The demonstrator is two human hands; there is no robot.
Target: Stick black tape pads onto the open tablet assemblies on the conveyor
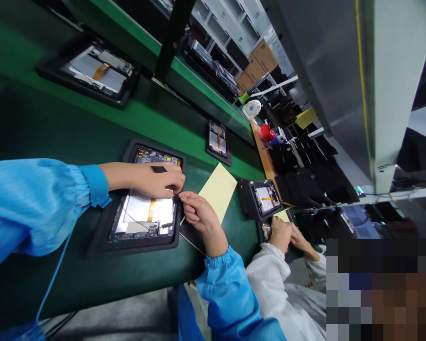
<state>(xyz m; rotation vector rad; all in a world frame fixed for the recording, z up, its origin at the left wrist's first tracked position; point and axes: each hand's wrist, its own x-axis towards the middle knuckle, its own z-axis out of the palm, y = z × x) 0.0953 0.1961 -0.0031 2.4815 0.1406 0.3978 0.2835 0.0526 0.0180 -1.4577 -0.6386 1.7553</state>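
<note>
An opened tablet (142, 210) lies in a black foam tray (101, 232), its circuit board, white inner panel and orange ribbon cable exposed. Across it rests my left hand (158, 179), fingers curled down toward the tablet's right edge; a black square patch sits on the back of this hand. My right hand (202, 215) pinches at that same edge, fingertips close to the left ones. Whatever lies between the fingers of either hand is too small or hidden to make out. Partly beneath my right hand is a pale yellow sheet (218, 189).
Other opened tablets in black trays lie at the upper left (99, 71), further along the green bench (218, 139) and at the right (266, 198). Beside me a co-worker's hands (282, 234) are at work. A small white fan (252, 109) stands beyond a metal post.
</note>
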